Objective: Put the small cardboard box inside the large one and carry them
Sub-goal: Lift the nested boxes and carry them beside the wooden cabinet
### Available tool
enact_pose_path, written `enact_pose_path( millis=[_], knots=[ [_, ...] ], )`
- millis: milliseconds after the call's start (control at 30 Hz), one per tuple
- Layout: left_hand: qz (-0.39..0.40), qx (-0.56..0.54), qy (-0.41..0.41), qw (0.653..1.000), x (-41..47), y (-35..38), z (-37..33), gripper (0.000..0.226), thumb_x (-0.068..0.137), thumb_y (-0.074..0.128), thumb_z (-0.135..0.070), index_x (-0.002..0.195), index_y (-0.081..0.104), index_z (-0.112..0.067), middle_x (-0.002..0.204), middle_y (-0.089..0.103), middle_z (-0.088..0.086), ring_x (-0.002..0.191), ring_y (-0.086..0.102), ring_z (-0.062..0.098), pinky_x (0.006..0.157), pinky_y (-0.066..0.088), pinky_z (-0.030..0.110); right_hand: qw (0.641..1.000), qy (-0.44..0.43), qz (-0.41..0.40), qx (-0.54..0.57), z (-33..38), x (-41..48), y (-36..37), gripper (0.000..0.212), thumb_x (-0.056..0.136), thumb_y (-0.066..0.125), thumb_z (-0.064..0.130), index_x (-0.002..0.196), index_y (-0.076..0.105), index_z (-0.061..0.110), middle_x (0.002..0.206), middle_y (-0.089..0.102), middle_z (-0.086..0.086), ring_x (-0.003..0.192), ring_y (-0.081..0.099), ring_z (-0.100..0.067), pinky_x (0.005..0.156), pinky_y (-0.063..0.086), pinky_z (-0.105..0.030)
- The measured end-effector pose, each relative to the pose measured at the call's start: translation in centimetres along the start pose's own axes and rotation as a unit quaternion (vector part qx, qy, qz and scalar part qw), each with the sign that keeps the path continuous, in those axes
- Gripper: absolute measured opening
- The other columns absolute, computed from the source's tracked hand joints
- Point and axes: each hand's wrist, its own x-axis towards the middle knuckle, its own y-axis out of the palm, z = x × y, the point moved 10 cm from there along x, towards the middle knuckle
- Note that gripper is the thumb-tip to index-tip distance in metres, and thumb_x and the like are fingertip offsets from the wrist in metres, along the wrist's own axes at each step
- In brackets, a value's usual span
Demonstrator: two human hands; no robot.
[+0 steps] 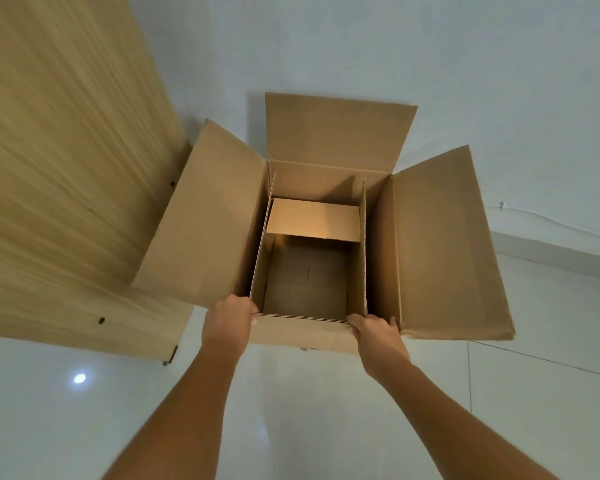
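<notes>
The large cardboard box (pixel 440 244) is open, its side and far flaps spread outward. Inside it stands the small cardboard box (pixel 305 282), also open and empty, its side flaps upright and its far flap (pixel 314 220) folded inward. My left hand (pixel 227 322) grips the near rim of the large box at its left corner. At the right corner my right hand (pixel 378 336) grips the same rim, fingers curled over the edge. Whether the box rests on the floor or hangs in my hands, I cannot tell.
A wooden panel (pixel 59 188) leans at the left, touching the box's left flap. A white wall (pixel 499 81) rises behind the box. White floor tiles (pixel 326 410) lie under my arms. A thin cable (pixel 548 221) runs along the wall at the right.
</notes>
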Motion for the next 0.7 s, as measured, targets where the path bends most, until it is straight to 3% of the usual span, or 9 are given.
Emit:
enact_pose_path(
  millis=[133, 233, 333, 467, 700],
  knots=[
    [0.008, 0.01, 0.008, 1.0, 1.0, -0.7, 1.3, 0.02, 0.089, 0.056, -0.01, 0.099, 0.073, -0.015, 0.087, 0.071, 0.008, 0.086, 0.067, 0.03, 0.062, 0.036, 0.025, 1.0, 0.007, -0.008, 0.007, 1.6, 0.4, 0.0, 0.039, 0.09, 0.051, -0.003, 0.122, 0.053, 0.019, 0.104, 0.064, -0.009, 0.101, 0.059, -0.027, 0.118, 0.012, -0.051],
    [0.004, 0.017, 0.025, 1.0, 1.5, -1.2, 2.0, 0.021, 0.092, 0.055, -0.012, 0.102, 0.072, -0.019, 0.094, 0.074, 0.008, 0.088, 0.068, 0.027, 0.062, 0.037, 0.025, 1.0, 0.015, -0.009, 0.019, 2.6, 0.8, -0.1, 0.035, 0.092, 0.048, -0.002, 0.12, 0.054, 0.018, 0.104, 0.064, -0.009, 0.101, 0.058, -0.027, 0.119, 0.01, -0.051],
    [0.012, 0.031, 0.046, 0.998, 2.1, -1.9, 2.8, 0.022, 0.092, 0.053, -0.014, 0.093, 0.071, -0.028, 0.092, 0.072, 0.005, 0.09, 0.067, 0.027, 0.064, 0.041, 0.026, 0.999, 0.021, -0.005, 0.026, 3.9, 1.2, -0.1, 0.034, 0.093, 0.047, -0.001, 0.12, 0.055, 0.018, 0.104, 0.064, -0.01, 0.103, 0.058, -0.027, 0.119, 0.009, -0.051],
    [0.005, 0.04, 0.048, 0.998, 3.1, -3.2, 5.8, 0.019, 0.091, 0.055, -0.014, 0.097, 0.073, -0.016, 0.094, 0.074, 0.008, 0.089, 0.066, 0.028, 0.066, 0.042, 0.027, 0.999, 0.028, -0.015, 0.042, 7.1, 1.5, 0.9, 0.036, 0.092, 0.048, 0.0, 0.122, 0.054, 0.019, 0.106, 0.063, -0.009, 0.103, 0.057, -0.028, 0.119, 0.007, -0.05],
    [0.009, 0.048, 0.052, 0.997, 4.8, -4.6, 10.3, 0.023, 0.093, 0.054, -0.016, 0.11, 0.07, -0.015, 0.099, 0.073, 0.01, 0.093, 0.067, 0.027, 0.069, 0.046, 0.028, 0.997, 0.031, -0.042, 0.058, 12.0, 3.0, 1.9, 0.037, 0.09, 0.052, -0.003, 0.119, 0.056, 0.02, 0.104, 0.062, -0.008, 0.103, 0.057, -0.027, 0.119, 0.002, -0.05]
  ],
)
